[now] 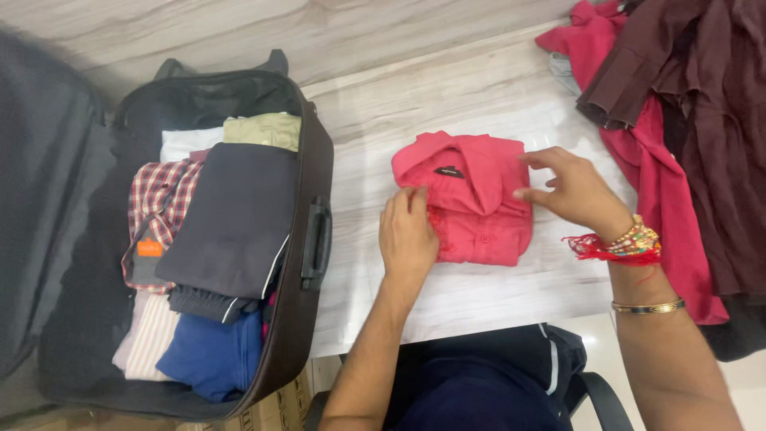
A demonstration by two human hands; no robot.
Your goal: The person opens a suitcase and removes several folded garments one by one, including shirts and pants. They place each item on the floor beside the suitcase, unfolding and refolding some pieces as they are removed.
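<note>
A folded red shirt (479, 199) lies on the pale wood-grain table (415, 104), collar at the far side. My left hand (407, 235) rests on its left edge, fingertips pressing the cloth. My right hand (570, 191) touches its right edge, fingers spread over the fabric, with red thread and bead bracelets at the wrist. Neither hand has lifted the shirt.
An open dark suitcase (307, 168) sits at the left, packed with folded clothes: a navy garment (235, 219), a checked shirt (159, 203), a blue piece (211, 355). A heap of maroon and red clothing (694, 120) lies at the right. A chair is beneath me.
</note>
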